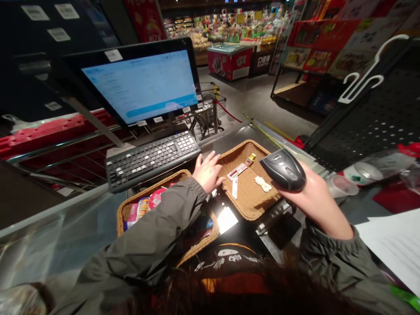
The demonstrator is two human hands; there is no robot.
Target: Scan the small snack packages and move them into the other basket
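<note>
Head view of a supermarket checkout: a point-of-sale monitor and keyboard stood beyond two wicker baskets, the far basket and the near basket. The hands were apart. The right hand gripped a black handheld barcode scanner; the left hand lay beside the far basket's rim. Small packaged items lay in the far basket, snack packets in the near one.

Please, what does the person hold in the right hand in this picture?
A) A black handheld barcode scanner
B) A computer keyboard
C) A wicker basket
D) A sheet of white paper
A. The right hand is wrapped around the black handheld barcode scanner, which is held over the edge of the wicker basket.
</note>
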